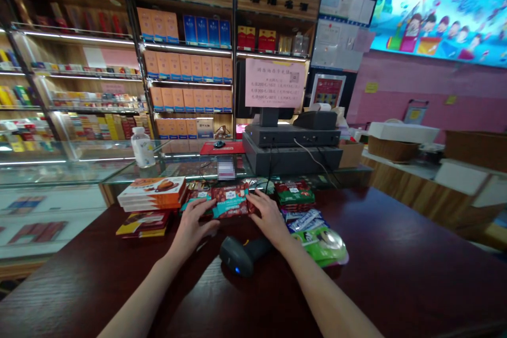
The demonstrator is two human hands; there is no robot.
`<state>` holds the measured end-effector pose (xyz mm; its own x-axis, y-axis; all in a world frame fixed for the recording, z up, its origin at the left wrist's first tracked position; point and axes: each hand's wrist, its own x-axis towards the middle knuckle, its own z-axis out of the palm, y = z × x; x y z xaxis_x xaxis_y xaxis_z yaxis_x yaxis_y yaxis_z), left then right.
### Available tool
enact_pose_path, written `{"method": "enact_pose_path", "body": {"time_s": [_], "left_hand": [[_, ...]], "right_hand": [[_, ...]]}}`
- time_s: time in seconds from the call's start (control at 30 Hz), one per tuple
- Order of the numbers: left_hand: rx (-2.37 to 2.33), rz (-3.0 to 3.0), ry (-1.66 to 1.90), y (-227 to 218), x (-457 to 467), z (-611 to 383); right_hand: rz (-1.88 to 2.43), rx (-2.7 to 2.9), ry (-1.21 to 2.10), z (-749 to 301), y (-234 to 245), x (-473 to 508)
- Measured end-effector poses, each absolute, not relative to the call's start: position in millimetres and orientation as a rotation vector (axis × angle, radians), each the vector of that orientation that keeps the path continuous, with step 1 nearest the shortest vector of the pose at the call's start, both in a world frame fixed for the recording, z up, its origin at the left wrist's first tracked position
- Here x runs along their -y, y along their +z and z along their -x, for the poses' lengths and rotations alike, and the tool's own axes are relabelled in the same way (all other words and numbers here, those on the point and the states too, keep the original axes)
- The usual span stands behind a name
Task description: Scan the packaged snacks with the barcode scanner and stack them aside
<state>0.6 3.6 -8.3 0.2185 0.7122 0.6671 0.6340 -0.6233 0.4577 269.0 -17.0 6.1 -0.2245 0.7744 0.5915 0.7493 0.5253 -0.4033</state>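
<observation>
A red-brown and teal hazelnut chocolate packet (231,202) lies at the back of the dark counter between my two hands. My left hand (195,217) has its fingers stretched over the packet's left edge and another teal packet (198,199), thumb apart. At the packet's right edge, the fingertips of my right hand (271,217) rest with fingers and thumb apart. Neither hand wraps round anything visible. A black barcode scanner (236,256) lies in front of the packets, its handle partly under my right wrist.
Orange-white boxes (152,193) and yellow-brown packs (143,223) are stacked left. On the right are green-brown packets (294,193), blue-white packs (306,219) and a green pack (322,245). Behind stand a cash register (292,153), a white bottle (142,148) and a glass showcase (130,175).
</observation>
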Motion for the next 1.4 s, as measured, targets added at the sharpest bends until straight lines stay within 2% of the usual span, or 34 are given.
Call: {"method": "enact_pose_path", "body": {"time_s": [0.23,0.73,1.27,1.4], "left_hand": [[-1.277,-2.404,1.42,-16,-4,2],[-1.413,-2.116,1.403,2,10,-13],[-1.499,-1.989,1.582,5,10,-21],[-1.451,-1.873,1.472,4,10,-26]], "right_hand": [[1.185,2.054,-0.014,-274,1,17],[1.217,1.857,0.011,-272,8,22],[1.181,1.578,0.491,-258,11,22],[1.127,1.499,0.602,-254,12,21]]}}
